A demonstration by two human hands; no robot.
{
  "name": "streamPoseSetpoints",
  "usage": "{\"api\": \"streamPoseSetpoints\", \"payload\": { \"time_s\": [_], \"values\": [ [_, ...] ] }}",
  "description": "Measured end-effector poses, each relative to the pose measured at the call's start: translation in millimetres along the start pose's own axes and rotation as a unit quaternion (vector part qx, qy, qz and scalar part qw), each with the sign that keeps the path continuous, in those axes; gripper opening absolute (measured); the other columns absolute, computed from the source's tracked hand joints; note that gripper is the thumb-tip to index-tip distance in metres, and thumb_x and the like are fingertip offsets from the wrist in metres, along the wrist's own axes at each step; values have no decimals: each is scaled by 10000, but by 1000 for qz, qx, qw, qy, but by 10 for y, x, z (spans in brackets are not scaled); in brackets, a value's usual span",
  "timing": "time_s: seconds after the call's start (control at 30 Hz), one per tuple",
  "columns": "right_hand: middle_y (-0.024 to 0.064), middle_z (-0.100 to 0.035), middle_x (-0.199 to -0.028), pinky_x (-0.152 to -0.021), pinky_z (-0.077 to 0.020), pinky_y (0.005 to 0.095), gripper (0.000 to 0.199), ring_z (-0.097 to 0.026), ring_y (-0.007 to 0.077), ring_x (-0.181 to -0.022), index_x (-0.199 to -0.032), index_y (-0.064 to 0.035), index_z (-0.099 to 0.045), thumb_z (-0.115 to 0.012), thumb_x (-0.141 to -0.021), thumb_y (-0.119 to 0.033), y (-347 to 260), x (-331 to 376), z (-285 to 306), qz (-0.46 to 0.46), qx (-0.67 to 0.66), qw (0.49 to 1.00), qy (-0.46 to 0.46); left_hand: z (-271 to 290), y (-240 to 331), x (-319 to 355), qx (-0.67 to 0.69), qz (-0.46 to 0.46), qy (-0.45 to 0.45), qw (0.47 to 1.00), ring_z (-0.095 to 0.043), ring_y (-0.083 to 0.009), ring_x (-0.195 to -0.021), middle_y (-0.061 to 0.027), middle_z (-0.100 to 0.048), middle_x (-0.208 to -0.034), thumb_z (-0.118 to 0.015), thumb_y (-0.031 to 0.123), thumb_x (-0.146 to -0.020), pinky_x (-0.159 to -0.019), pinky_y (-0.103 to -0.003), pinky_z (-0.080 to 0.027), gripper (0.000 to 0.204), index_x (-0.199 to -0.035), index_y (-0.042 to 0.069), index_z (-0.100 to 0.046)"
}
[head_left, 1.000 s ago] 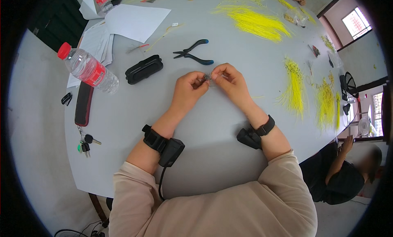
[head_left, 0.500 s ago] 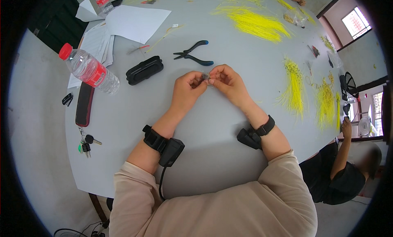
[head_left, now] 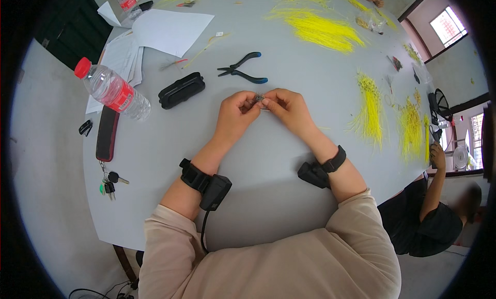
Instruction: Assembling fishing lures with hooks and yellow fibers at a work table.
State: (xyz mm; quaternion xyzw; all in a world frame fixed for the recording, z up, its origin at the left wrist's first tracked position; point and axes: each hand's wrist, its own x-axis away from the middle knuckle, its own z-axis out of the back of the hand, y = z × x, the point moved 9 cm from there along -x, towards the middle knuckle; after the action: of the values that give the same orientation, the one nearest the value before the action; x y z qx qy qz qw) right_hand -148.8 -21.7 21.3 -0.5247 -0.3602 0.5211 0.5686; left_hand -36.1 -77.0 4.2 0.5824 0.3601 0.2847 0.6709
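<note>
R hand (head_left: 289,109) has dipped & folded in vs. a sec ago, so both hands are prob. now working the small gray wiry bit (head_left: 259,98), pinched betw. its fingertips & L hand's (head_left: 237,109), just nearside of the pliers (head_left: 234,70).

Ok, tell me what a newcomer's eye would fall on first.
Probably the largest bright yellow bundle of thin strands, far side of the pale grey table, right of centre. Next comes the clear plastic bottle with a red cap, at the left. Then, centrally, the bare left grip and right grip, pinching a small dark tangled piece between them.
</note>
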Motion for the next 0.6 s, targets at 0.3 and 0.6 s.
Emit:
{"api": "streamPoseSetpoints", "payload": {
  "time_s": [0.3, 0.6],
  "values": [
    [110, -583, -652, -552, -451, 251, 106, -540, 132, -570, -765, 23, -594, -649, -703, -44, -176, 50, 55, 74, 151, 984, 63, -27, 4, 6, -25, -10, -6, 1000, -538, -42, -638, -14, -605, -749, -621, 25, -798, -569, -192, -441, 88, -857, -17, -571],
    [89, -548, -588, -520, -429, 253, 122, -494, 130, -519, -721, 21, -576, -653, -654, -46, -219, 19, 188, 79, 176, 978, 79, -49, -28, -10, -25, 9, -33, 999, -537, -56, -617, -22, -602, -745, -620, 48, -809, -554, -199, -446, 84, -826, -10, -562]
  ]
}}
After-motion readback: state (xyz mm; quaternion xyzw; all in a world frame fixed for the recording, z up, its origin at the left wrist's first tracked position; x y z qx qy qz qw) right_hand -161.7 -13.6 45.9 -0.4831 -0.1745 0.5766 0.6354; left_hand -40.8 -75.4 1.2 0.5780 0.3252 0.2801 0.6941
